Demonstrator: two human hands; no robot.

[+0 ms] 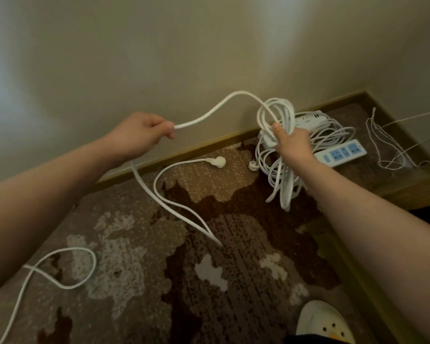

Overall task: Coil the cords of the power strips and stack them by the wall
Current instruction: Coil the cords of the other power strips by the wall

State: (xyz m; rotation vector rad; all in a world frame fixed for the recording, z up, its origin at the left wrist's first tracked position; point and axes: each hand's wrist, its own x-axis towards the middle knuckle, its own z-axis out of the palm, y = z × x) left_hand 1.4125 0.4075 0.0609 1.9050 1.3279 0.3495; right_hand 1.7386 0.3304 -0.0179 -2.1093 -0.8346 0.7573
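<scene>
Cord (pixel 157 194) trailed across patterned carpet (pixel 134 269), loose loop near left, plug (pixel 217 160) lying by baseboard. White shoe (pixel 320 324) at lower right. Left hand (pixel 144 132) raised, fingers pinching cord's free run. Right hand (pixel 292 144) gripped bundled coil (pixel 278 120), loops hanging below. Behind, by wall: power strip (pixel 340 153) with blue sockets beside another strip (pixel 308 119) among coiled cords. Thin string (pixel 382 145) farther right.

My left hand (pixel 144 131) holds the cord (pixel 209 112) left of the coil (pixel 281 135) in my right hand (pixel 292 145). Behind the coil, two power strips (pixel 340 153) lie by the wall (pixel 184 58); a plug (pixel 217 161) lies on the carpet (pixel 233 281) between my hands.
</scene>
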